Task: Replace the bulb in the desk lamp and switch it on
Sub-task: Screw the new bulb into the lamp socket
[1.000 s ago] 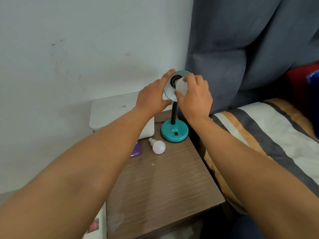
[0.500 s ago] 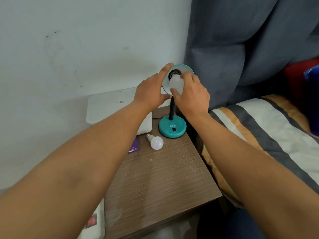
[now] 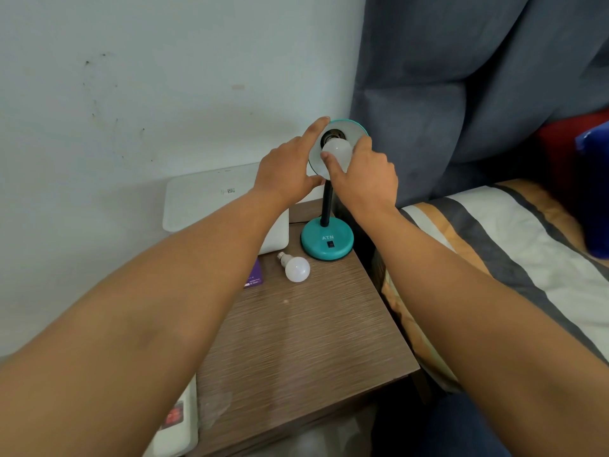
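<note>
A teal desk lamp stands on its round base (image 3: 327, 240) at the back right of a wooden bedside table (image 3: 296, 344), its shade (image 3: 354, 129) tilted toward me. My left hand (image 3: 290, 174) grips the shade's left rim, forefinger over the top edge. My right hand (image 3: 365, 179) holds a white bulb (image 3: 336, 151) whose base sits at the dark socket inside the shade. A second white bulb (image 3: 295, 267) lies loose on the table, just left of the lamp base.
A white box (image 3: 204, 199) stands against the wall behind the table. A purple card (image 3: 254, 277) lies by the loose bulb. A striped bed (image 3: 514, 258) and grey headboard (image 3: 461, 77) are on the right. A white device (image 3: 176, 423) sits at lower left.
My right hand has shifted its grip around the bulb at the socket, leaving more of the bulb exposed. My left hand stays on the shade. The view has shifted slightly.
</note>
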